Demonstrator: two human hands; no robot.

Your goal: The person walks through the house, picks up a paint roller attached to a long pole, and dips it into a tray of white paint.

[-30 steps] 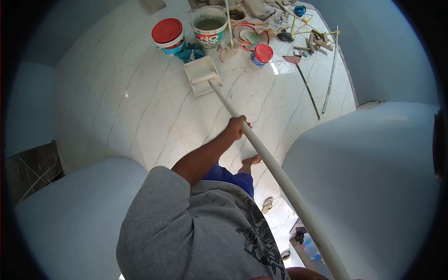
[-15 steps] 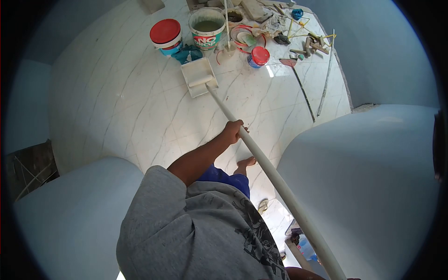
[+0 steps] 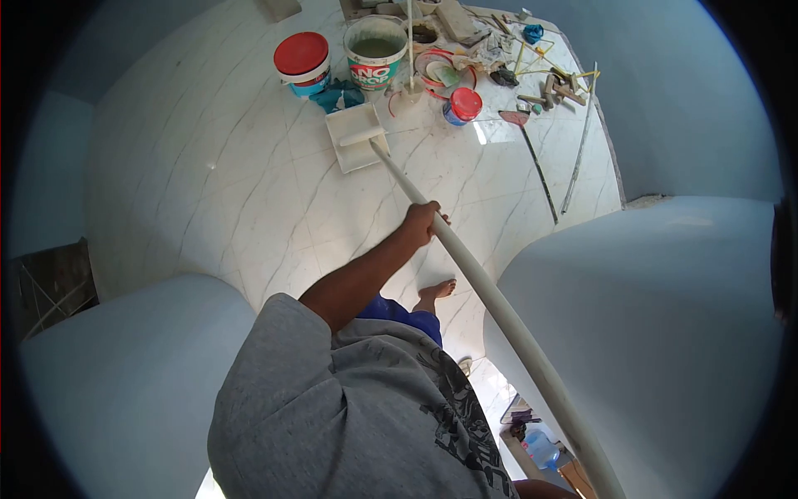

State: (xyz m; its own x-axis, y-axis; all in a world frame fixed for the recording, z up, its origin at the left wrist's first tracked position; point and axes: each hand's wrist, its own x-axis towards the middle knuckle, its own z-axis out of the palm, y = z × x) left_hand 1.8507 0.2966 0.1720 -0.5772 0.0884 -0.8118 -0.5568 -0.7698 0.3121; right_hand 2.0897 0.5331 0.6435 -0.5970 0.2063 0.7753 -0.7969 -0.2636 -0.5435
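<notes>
My left hand (image 3: 423,221) is closed around a long pale pole (image 3: 492,303) that runs from the lower right up to a paint roller (image 3: 362,135). The roller's white sleeve lies in the upper part of a white paint tray (image 3: 356,160) on the floor. My right hand is out of view. Only a bit of that forearm (image 3: 544,489) shows at the bottom edge, beside the pole's near end.
Beyond the tray stand a red-lidded tub (image 3: 302,55), an open bucket (image 3: 373,72) of liquid and a small red-lidded pot (image 3: 463,106). A dark-handled scraper-like tool (image 3: 539,166) and a long strip (image 3: 580,137) lie rightward. Curved pale-blue walls (image 3: 640,308) flank me.
The roller has moved slightly up the tray, away from me. My left hand has gone a little forward with the pole, and the view has shifted slightly.
</notes>
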